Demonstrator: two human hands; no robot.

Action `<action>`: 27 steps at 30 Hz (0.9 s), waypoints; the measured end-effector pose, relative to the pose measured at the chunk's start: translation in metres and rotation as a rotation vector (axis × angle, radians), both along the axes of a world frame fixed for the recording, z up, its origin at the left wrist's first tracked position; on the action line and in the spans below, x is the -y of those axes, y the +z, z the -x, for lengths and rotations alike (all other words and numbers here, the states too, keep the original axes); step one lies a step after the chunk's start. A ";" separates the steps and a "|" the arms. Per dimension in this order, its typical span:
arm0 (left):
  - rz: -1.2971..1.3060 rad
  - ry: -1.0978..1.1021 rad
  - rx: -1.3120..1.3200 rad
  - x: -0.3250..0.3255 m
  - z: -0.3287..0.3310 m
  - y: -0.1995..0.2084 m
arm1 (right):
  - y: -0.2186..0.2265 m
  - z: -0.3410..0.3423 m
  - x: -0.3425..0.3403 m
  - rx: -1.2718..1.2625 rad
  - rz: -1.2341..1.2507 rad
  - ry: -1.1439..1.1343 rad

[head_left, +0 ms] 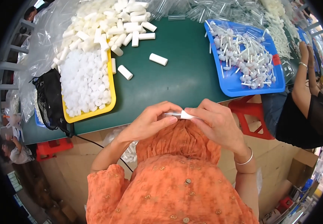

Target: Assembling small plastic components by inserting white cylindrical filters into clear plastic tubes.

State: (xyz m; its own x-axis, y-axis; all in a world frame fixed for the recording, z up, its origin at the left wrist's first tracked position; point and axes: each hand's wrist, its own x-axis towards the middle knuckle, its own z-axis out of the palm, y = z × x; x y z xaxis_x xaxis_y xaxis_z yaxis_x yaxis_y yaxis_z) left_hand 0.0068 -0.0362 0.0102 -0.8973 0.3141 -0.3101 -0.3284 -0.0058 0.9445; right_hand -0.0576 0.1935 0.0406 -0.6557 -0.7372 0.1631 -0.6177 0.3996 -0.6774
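Note:
Close to my body, at the table's near edge, my left hand (151, 121) is closed around a clear tube (173, 114) with thumb and fingers. My right hand (218, 121) pinches a white cylindrical piece (186, 115) at the tube's right end. The two parts lie in line and touch; whether the white piece goes inside the tube I cannot tell. Two loose white cylinders, one (158, 59) farther off and one (125, 72) nearer the yellow tray, rest on the green table (161, 87).
Left stands a yellow tray (113, 93) of small white caps, with white cylinders heaped behind it. A blue tray (221, 80) at right holds white stems with round caps. Clear tubes (213, 10) lie at the back. A black mesh bag (47, 97) hangs left. A co-worker (299, 112) sits right.

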 end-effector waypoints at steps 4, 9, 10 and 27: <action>0.254 -0.145 -0.131 -0.001 -0.002 0.010 | -0.010 0.004 0.009 -0.026 0.056 0.130; 0.212 -0.162 -0.036 0.005 -0.007 0.010 | -0.008 0.004 0.001 0.206 0.147 0.066; 0.204 -0.161 -0.073 0.005 -0.009 0.010 | -0.008 0.004 -0.004 0.398 0.156 0.012; 0.305 0.087 -0.274 -0.043 -0.047 -0.030 | -0.052 -0.026 -0.006 0.744 0.262 0.058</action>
